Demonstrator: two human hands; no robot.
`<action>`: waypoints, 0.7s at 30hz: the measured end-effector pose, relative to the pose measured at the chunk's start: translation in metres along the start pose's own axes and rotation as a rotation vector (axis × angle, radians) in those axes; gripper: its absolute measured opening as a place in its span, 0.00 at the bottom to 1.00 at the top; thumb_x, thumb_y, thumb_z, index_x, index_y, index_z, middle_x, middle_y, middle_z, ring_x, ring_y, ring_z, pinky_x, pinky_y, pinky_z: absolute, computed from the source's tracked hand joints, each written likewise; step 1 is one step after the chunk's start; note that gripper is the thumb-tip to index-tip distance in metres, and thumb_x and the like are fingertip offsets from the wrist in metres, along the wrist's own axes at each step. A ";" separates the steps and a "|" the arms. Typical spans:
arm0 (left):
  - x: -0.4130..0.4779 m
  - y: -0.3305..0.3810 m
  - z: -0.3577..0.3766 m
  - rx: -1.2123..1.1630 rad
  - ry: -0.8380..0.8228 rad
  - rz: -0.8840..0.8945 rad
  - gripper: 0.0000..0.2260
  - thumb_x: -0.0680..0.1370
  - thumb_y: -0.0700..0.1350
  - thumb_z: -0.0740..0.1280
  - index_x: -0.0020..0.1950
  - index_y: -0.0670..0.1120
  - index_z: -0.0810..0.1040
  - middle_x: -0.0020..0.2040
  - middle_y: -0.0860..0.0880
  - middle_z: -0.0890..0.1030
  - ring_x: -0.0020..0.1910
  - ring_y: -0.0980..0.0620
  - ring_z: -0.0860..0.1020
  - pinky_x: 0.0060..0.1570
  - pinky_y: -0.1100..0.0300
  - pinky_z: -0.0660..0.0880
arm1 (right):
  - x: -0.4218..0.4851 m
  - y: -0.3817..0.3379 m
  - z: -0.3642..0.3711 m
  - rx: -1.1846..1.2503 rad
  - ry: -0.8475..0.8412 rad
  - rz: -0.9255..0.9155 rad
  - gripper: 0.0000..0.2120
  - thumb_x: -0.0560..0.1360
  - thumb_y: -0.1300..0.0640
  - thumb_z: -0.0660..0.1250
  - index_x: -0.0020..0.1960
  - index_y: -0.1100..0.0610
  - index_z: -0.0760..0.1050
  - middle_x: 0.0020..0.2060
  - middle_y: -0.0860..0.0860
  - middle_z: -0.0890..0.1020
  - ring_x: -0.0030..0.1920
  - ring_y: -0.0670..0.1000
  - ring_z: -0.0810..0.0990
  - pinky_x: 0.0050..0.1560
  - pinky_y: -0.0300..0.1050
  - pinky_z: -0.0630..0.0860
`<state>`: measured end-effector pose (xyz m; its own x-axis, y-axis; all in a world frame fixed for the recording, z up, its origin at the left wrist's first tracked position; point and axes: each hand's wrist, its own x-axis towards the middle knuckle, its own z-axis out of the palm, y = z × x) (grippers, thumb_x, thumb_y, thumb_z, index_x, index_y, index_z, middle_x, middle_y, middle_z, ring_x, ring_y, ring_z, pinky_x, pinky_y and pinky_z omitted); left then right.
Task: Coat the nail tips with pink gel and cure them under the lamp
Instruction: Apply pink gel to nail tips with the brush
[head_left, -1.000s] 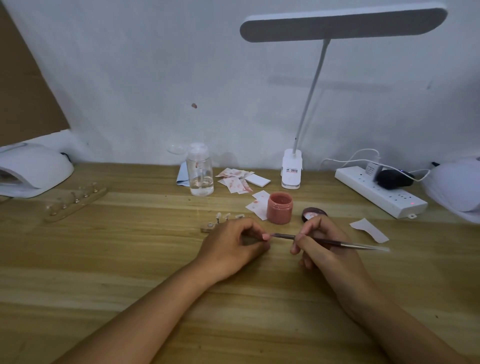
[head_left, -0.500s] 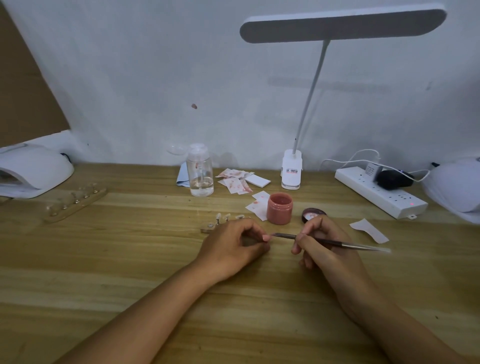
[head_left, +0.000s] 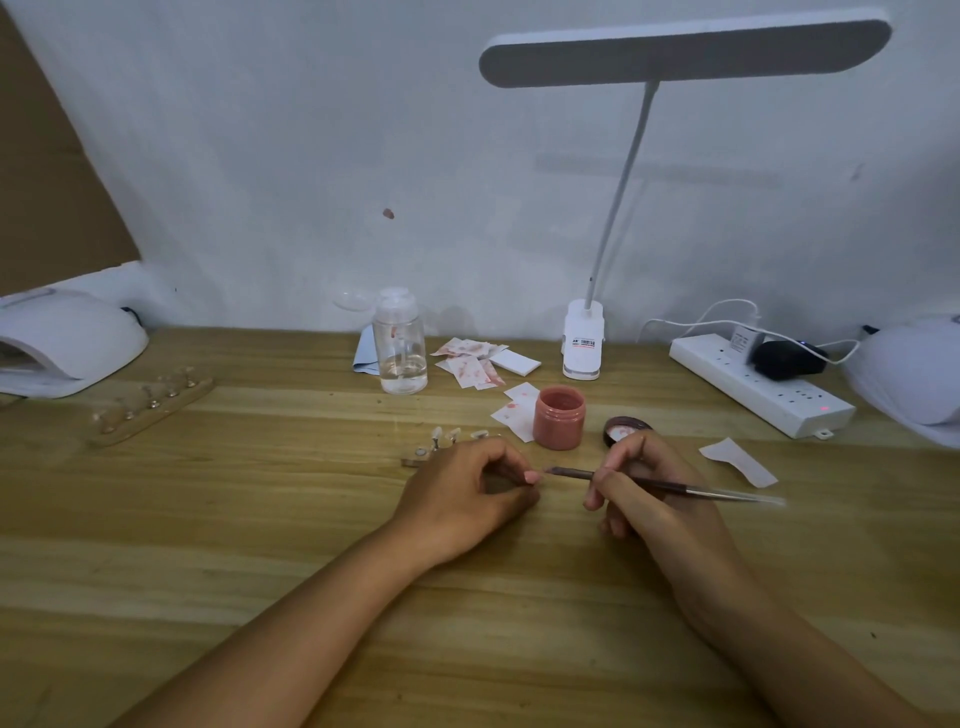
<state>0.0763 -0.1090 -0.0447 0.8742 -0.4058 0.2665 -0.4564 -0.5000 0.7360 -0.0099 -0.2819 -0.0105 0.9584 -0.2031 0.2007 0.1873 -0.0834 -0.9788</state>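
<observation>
Nail tip (head_left: 531, 476), already pink, sits pinched at the fingertips of the left hand (head_left: 467, 493) low over the wooden table (head_left: 260, 519), while the right hand (head_left: 654, 499) pinches a thin brush (head_left: 675, 487) pointed at it; short, light strokes with both hands braced should spread the gel evenly
</observation>
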 end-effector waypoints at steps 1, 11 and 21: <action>0.000 0.000 0.000 0.000 0.000 -0.002 0.07 0.73 0.49 0.75 0.40 0.59 0.79 0.41 0.66 0.81 0.29 0.72 0.71 0.33 0.65 0.62 | 0.000 0.000 0.000 0.002 0.000 0.000 0.03 0.75 0.71 0.63 0.46 0.70 0.68 0.31 0.57 0.80 0.27 0.44 0.72 0.30 0.38 0.72; 0.000 0.000 0.000 -0.022 0.002 0.007 0.07 0.73 0.49 0.75 0.40 0.58 0.78 0.41 0.63 0.82 0.30 0.71 0.71 0.34 0.62 0.62 | 0.001 0.002 0.000 -0.012 0.025 0.000 0.05 0.76 0.69 0.65 0.46 0.70 0.70 0.32 0.57 0.83 0.26 0.43 0.74 0.30 0.39 0.74; -0.002 0.001 -0.001 -0.041 -0.002 0.026 0.06 0.74 0.51 0.74 0.41 0.55 0.79 0.40 0.62 0.81 0.31 0.70 0.71 0.33 0.62 0.63 | 0.004 0.006 -0.001 0.016 0.064 -0.003 0.10 0.77 0.66 0.65 0.44 0.70 0.65 0.29 0.58 0.79 0.25 0.46 0.71 0.28 0.37 0.72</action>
<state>0.0745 -0.1083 -0.0437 0.8616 -0.4203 0.2845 -0.4719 -0.4571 0.7539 -0.0050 -0.2844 -0.0159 0.9422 -0.2647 0.2056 0.1943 -0.0684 -0.9786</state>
